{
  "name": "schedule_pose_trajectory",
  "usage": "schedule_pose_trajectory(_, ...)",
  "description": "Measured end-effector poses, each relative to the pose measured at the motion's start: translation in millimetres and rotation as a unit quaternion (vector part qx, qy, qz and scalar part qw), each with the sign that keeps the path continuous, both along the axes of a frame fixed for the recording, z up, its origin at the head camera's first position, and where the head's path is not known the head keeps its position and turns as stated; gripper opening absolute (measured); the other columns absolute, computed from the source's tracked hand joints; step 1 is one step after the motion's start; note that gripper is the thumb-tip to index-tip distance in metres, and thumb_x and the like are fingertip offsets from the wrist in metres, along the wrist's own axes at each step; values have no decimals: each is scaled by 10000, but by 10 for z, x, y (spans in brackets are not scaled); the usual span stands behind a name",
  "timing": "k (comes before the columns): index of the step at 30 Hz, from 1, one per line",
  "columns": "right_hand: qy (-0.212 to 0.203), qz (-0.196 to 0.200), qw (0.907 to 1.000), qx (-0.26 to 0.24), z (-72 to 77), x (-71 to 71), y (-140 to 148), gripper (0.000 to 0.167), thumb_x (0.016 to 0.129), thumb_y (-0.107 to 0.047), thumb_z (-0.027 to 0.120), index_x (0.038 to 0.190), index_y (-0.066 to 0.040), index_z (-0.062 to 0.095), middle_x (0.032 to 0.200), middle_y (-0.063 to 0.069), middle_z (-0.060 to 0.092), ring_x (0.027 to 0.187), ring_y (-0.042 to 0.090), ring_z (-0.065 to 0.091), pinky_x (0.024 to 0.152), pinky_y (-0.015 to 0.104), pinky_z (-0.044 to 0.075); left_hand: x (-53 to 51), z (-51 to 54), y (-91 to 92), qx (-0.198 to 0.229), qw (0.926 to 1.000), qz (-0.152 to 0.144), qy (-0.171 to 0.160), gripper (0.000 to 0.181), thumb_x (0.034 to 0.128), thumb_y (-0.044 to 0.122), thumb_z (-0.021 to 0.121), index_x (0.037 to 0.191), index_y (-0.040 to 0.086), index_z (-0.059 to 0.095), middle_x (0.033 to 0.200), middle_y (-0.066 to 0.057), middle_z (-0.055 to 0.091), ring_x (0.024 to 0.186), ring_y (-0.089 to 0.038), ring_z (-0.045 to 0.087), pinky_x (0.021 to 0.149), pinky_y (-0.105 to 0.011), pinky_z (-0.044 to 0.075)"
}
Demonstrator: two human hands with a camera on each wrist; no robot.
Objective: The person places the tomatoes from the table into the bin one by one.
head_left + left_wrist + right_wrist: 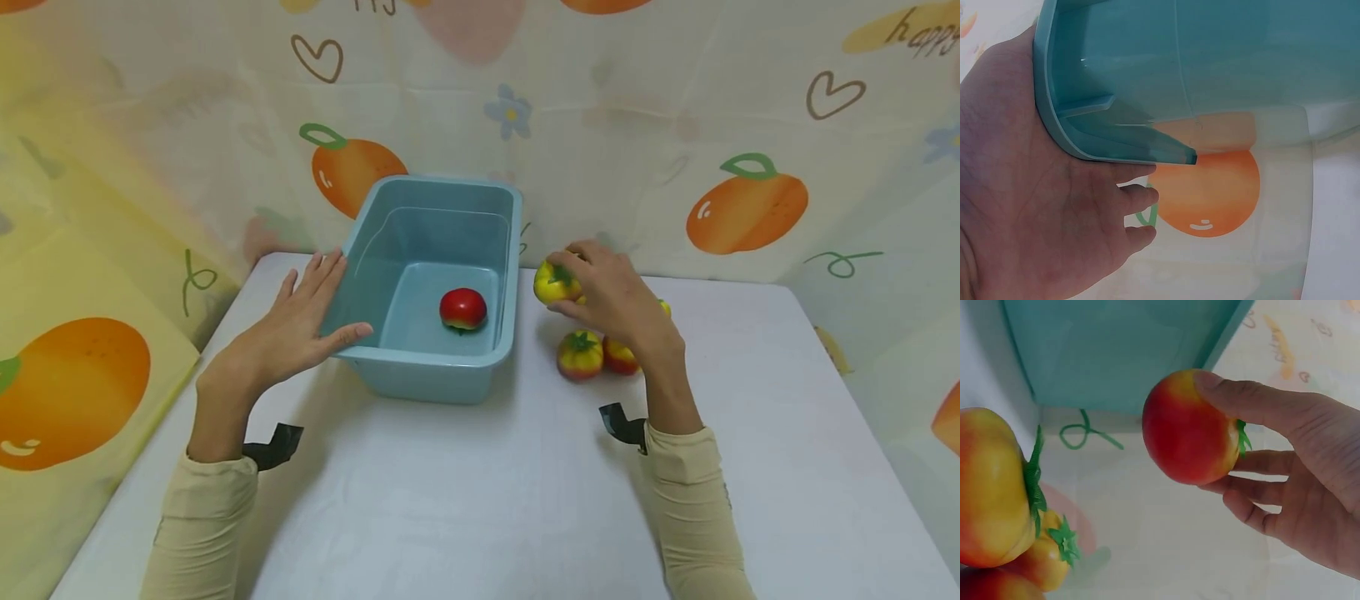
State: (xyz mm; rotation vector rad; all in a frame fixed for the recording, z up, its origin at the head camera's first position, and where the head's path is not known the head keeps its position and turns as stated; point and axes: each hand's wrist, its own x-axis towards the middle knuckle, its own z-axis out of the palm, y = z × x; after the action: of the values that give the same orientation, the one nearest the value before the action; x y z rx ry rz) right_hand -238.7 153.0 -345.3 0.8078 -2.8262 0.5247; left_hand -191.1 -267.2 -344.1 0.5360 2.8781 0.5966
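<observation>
My right hand (617, 293) grips a red-and-yellow tomato (553, 285) by its green-stemmed end, just right of a blue plastic basin (420, 358). In the right wrist view the thumb lies on one side of that tomato (1179, 434) and the fingers on the other. One red tomato (462, 308) lies inside the basin, toward its front right. My left hand (288, 329) rests with straight fingers along the basin's left edge, its thumb over the front corner. From the left wrist view, the palm (1041, 206) lies against the outer rim (1054, 125).
Below my right hand, several more tomatoes (580, 355) sit close together on the white tabletop (480, 500); the hand partly hides some. Behind the basin hangs a cloth (600, 125) printed with oranges and hearts. Yellowish cloth (75, 275) borders the table on the left.
</observation>
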Motion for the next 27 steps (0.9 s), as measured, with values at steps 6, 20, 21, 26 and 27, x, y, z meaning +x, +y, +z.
schedule_pose_trajectory(6,134,-3,9999,-48,49,38,-7,588,837,-267,894,1344,-88,657,1373,169,627,1284,356,572,1089,611,479,8,-3,-3,48,10000,-26,24,990,1041,576,507,1678,109,-89,1782,-78,-99,1654,-357,-138,1334,-573,-123)
schedule_pose_trajectory(20,791,147,9954,-528,193,186,-58,600,878,-352,854,1364,-64,650,1375,174,636,1287,385,589,1134,595,477,-12,9,9,16,10000,-36,19,984,1041,562,512,1680,107,-83,1781,-78,-99,1656,-338,-134,1339,-559,-119)
schedule_pose_trajectory(21,835,189,9947,-570,197,192,-64,603,876,-352,856,1362,-61,651,1373,175,638,1280,386,593,1132,590,484,-11,10,9,17,10000,-40,20,983,1041,562,511,1680,107,-82,1781,-84,-96,1656,-340,-132,1338,-560,-118)
schedule_pose_trajectory(26,1092,521,9894,-804,206,221,-108,609,864,-346,867,1351,-49,653,1358,173,653,1268,366,602,1110,540,526,-9,10,4,35,10000,-48,28,983,1040,557,516,1681,106,-78,1782,-97,-85,1656,-357,-116,1336,-570,-114)
schedule_pose_trajectory(27,1165,591,9879,-833,207,229,-121,616,860,-349,871,1350,-47,652,1356,172,655,1270,361,604,1104,524,536,-9,10,4,38,10000,-46,28,983,1040,556,518,1681,106,-77,1782,-97,-85,1657,-354,-118,1337,-568,-115)
